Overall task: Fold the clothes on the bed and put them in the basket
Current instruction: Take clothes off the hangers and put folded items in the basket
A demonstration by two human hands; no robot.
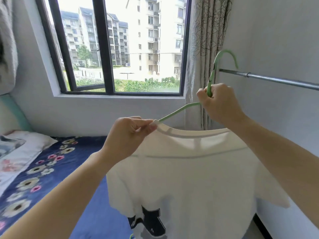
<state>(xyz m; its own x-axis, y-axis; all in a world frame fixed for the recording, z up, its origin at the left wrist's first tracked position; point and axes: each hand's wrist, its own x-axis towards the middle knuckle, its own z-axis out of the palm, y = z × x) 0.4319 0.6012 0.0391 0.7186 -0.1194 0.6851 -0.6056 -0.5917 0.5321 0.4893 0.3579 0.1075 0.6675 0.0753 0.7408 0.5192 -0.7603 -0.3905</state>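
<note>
You stood at the side of the bed [60,163], holding a white shirt [186,178] up in front of you on a green hanger [172,113]. Your left hand [127,135] pinched the shirt's collar between thumb and curled fingers, right where the hanger's arm came out of the neck opening. Your right hand [219,104] was closed round the hanger's stem, just under the hook. The hook stood close by the wall end of a metal rod [276,80]; I could not tell whether the two touched.

The shirt hung freely between your forearms, above the near part of the bed and apart from it. A dark print showed low on its front, and the hanger's crossbar showed through the cloth as a faint line (the fabric was thin enough for that).

The bed lay to your left under a deep blue sheet strewn with pale and pink flowers. A light pillow [19,152] with a soft floral print sat at its far left end, against a teal headboard [15,111]. Something grey and textured [6,49] hung at the upper left edge.

Straight ahead, a dark-framed window [120,49] filled the wall above the bed and looked out on pale apartment blocks and green shrubs. A patterned curtain [205,40] was drawn to its right side. The rod ran out from beside the curtain along the plain grey wall [276,31] on your right.
</note>
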